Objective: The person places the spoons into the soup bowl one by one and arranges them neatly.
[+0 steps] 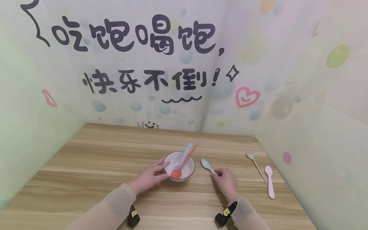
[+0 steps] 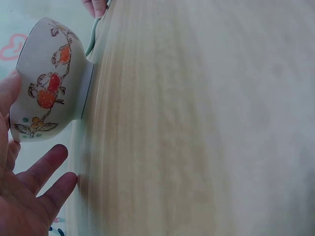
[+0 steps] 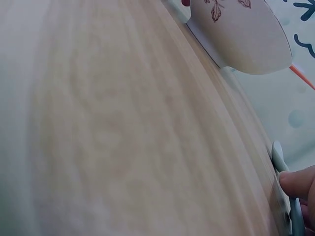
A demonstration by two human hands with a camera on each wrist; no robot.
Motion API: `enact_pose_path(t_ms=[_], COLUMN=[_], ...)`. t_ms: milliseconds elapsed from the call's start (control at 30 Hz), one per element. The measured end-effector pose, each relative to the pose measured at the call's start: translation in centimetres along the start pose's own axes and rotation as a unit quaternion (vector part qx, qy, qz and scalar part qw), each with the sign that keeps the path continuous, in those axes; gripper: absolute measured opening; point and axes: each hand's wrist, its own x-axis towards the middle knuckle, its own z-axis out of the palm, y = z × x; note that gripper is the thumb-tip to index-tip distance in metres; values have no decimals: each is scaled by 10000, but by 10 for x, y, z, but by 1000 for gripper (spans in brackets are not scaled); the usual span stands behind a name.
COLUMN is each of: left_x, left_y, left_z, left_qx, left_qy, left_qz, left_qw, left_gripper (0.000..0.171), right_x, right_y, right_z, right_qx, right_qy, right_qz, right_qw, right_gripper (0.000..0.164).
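Note:
A white bowl [image 1: 179, 179] with a dark rim and painted red fruit stands in the middle of the table. In it lean an orange spoon [image 1: 176, 173] and a pale blue-grey spoon [image 1: 187, 149], handles up over the far rim. My left hand [image 1: 149, 176] rests at the bowl's left rim, fingers spread and fairly straight; in the left wrist view its thumb touches the side near the rim. To the right of the bowl, my right hand [image 1: 226, 182] pinches a light blue-green spoon [image 1: 205, 164] by its handle, low over the table, the spoon's head toward the bowl.
At the table's right side lie a beige long-handled spoon [image 1: 251, 155] and a pink spoon [image 1: 269, 182], their handles close together. A printed backdrop [image 1: 138, 111] rises along the far edge of the wooden table [image 1: 100, 150], and more backdrop panels flank both sides.

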Motion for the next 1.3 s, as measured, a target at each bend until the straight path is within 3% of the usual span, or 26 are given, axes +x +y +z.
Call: enact_pose_path(t_ms=[933,1300], left_x=[1,1], left_y=[-2,-4], left_z=[0,1], left_qx=[-1,-12], left_qy=[4,33], left_qz=[27,77], left_qw=[10000,10000], left_gripper=[59,57], right_x=[0,-2], right_y=[0,1], right_z=[2,4], right_qx=[-54,82], right_qy=[114,98], right_qz=[-93,85], right_qw=[9999,9999], right_gripper=[16,19])
